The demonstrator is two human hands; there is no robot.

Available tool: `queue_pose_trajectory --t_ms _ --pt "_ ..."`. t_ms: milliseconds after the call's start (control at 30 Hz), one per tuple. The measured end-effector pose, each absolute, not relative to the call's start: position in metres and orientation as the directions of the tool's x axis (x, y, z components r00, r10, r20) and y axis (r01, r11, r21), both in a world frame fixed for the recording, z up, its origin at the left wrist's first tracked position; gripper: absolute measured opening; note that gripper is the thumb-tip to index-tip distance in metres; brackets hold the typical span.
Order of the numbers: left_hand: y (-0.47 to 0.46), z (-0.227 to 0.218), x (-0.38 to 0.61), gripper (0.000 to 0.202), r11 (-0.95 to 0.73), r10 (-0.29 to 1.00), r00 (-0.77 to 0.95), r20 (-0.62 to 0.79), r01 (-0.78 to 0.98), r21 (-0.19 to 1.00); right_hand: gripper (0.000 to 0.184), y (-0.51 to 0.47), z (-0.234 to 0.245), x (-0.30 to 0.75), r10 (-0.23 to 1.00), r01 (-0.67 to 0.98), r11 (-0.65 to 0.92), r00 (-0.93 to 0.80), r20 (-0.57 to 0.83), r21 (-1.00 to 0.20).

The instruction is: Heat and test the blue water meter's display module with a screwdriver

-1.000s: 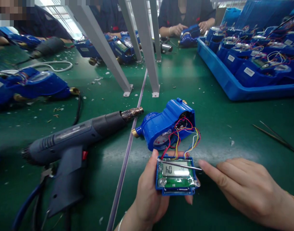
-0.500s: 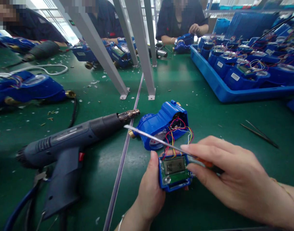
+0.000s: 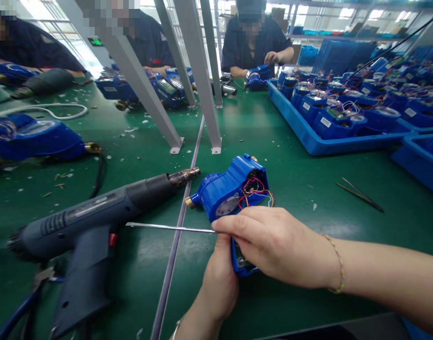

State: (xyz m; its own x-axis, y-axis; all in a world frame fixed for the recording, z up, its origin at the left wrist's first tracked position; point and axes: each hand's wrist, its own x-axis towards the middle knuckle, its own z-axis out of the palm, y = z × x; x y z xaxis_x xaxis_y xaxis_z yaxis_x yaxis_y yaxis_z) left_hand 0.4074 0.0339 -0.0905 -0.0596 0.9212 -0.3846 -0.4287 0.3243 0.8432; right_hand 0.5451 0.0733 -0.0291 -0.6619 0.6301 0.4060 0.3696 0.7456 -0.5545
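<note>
My left hand [image 3: 219, 279] is closed around a small blue display module [image 3: 245, 271], gripping it from the left side. My right hand [image 3: 278, 248] lies over the module and hides most of its circuit board and screen. Between the right thumb and fingers is a screwdriver [image 3: 170, 229]; its long thin shaft points left, towards the heat gun, and its handle is covered by the hand. Just beyond both hands rests a blue water meter [image 3: 219, 189] with a brass end. Red, yellow and white wires [image 3: 253, 191] come out of its open housing towards the module.
A heat gun [image 3: 85, 208] lies at left, nozzle near the meter. Tweezers [image 3: 361, 196] lie at right. A blue tray [image 3: 318, 147] of wired meters stands far right. Grey posts [image 3: 198, 71] rise mid-table. Co-workers [image 3: 257, 42] sit opposite. Another meter [image 3: 35, 141] lies left.
My right hand has moved left across the module, covering its screen. The screwdriver has swung lower and further left, now nearly level. The view has shifted slightly.
</note>
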Motion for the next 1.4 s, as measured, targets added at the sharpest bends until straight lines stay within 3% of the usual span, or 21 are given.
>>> queue_pose_trajectory --t_ms 167,267,333,400,500,633,767,1000,1400 --pt "0.039 -0.073 0.411 0.043 0.406 0.900 0.120 -0.419 -0.580 0.706 0.038 0.071 -0.015 0.553 0.762 0.356 0.615 -0.499 0.413 -0.704" --pt "0.041 -0.066 0.408 0.054 0.467 0.884 0.308 -0.353 -0.631 0.619 0.036 0.062 0.000 0.580 0.859 0.370 0.443 -0.435 0.269 -0.817" --pt "0.041 -0.065 0.407 0.062 0.485 0.874 0.367 -0.317 -0.641 0.594 0.029 0.052 0.006 0.606 0.860 0.430 0.373 -0.492 0.132 -0.822" --pt "0.041 -0.064 0.406 0.065 0.489 0.872 0.386 -0.302 -0.643 0.589 0.023 0.039 0.004 0.632 0.818 0.517 0.378 -0.575 0.015 -0.768" --pt "0.041 -0.063 0.407 0.065 0.490 0.871 0.390 -0.297 -0.655 0.576 0.022 0.017 -0.008 0.661 0.822 0.623 0.421 -0.570 -0.014 -0.659" --pt "0.041 -0.065 0.406 0.062 0.485 0.874 0.393 -0.287 -0.660 0.573 0.026 0.002 -0.019 0.662 0.840 0.688 0.495 -0.534 0.092 -0.531" --pt "0.041 -0.069 0.404 0.059 0.473 0.879 0.393 -0.270 -0.654 0.590 0.035 0.014 -0.017 0.646 0.731 0.603 0.671 -0.634 0.251 -0.432" --pt "0.039 -0.070 0.402 0.060 0.464 0.876 0.437 -0.203 -0.653 0.599 0.038 0.027 -0.014 0.646 0.615 0.605 0.783 -0.718 0.326 -0.144" --pt "0.039 -0.064 0.402 0.059 0.499 0.863 0.429 -0.267 -0.638 0.587 0.039 0.031 -0.009 0.643 0.631 0.621 0.773 -0.731 0.258 -0.131"
